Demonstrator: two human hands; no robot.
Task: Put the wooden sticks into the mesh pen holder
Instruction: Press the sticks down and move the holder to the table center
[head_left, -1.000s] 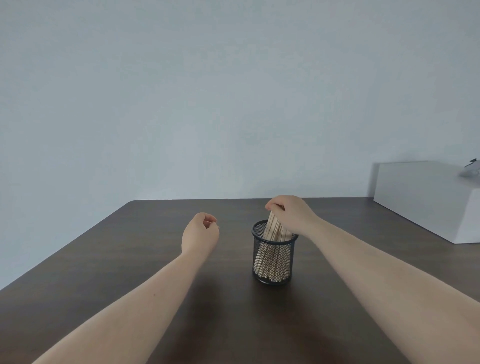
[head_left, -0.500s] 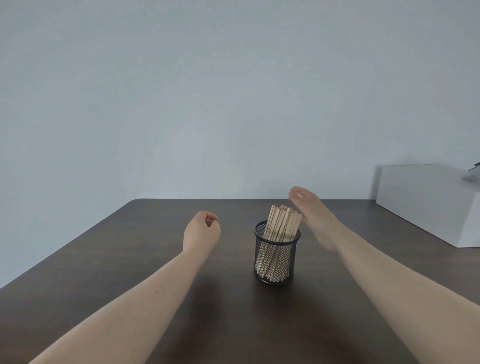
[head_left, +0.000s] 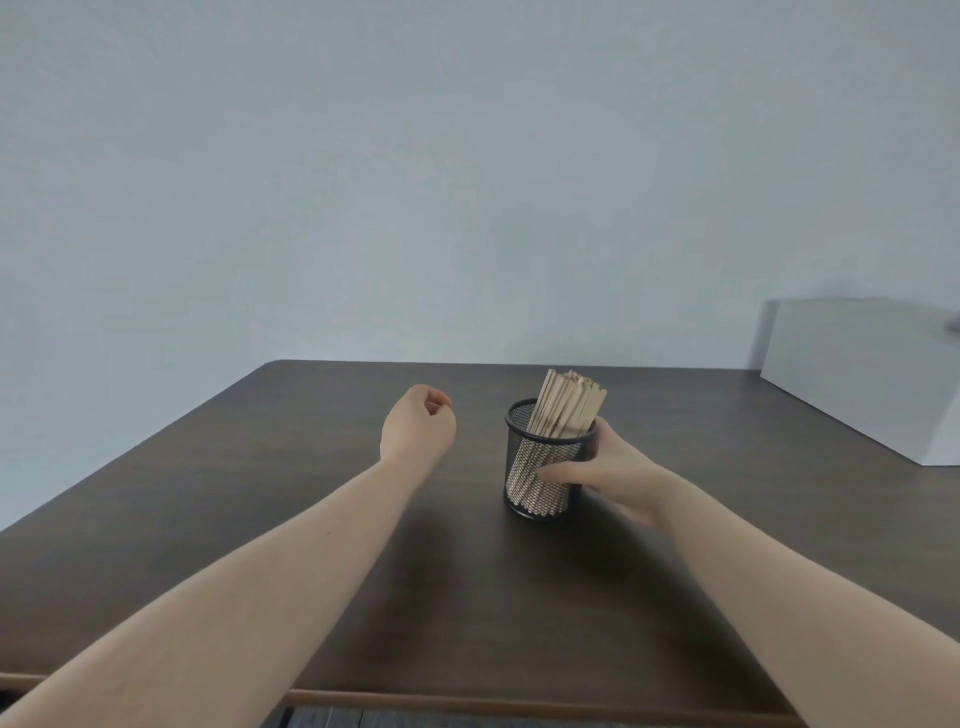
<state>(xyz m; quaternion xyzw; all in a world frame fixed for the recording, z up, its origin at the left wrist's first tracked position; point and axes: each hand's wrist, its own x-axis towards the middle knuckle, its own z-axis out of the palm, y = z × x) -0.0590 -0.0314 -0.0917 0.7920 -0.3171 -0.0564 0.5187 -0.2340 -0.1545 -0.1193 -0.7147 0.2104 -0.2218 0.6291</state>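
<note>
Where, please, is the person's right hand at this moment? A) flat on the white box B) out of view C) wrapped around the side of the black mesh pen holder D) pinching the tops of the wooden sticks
C: the right hand curls around the side of the black mesh pen holder, thumb across its front, below the pale wooden sticks.

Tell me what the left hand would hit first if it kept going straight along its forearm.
Nothing, seemingly: the curled left hand points across the bare dark brown wooden table toward the pale wall, passing left of the black mesh pen holder. Depth is uncertain.
</note>
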